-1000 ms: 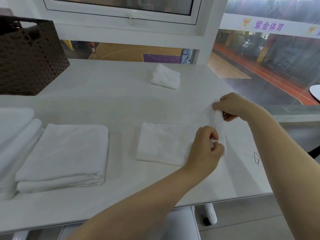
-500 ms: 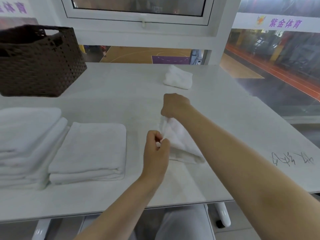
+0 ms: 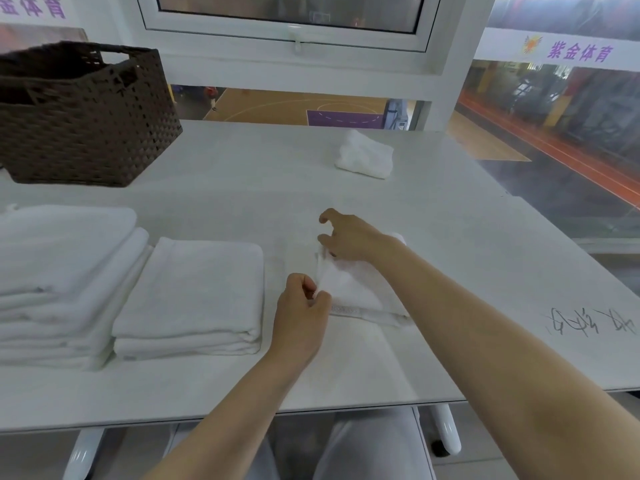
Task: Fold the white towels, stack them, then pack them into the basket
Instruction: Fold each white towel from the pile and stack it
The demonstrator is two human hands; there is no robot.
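White surface [image 3: 221, 202]: my left hand [image 3: 300, 311] pinches the small towel [image 3: 356, 292] mid-fold — right hand [image 3: 349, 237], fingers spread, seemingly letting go; next, flatten, stack at nine o'clock.

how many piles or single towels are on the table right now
4: a stack at the left edge, a folded towel beside it, one under the hands, a crumpled one far back. Stack's layers uncountable.

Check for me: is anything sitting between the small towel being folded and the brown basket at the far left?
Nothing visible blocks it. The small towel, pinched by the left hand, has bare table between it and the basket. The folded towel and taller stack lie nearer the front, left of that line.
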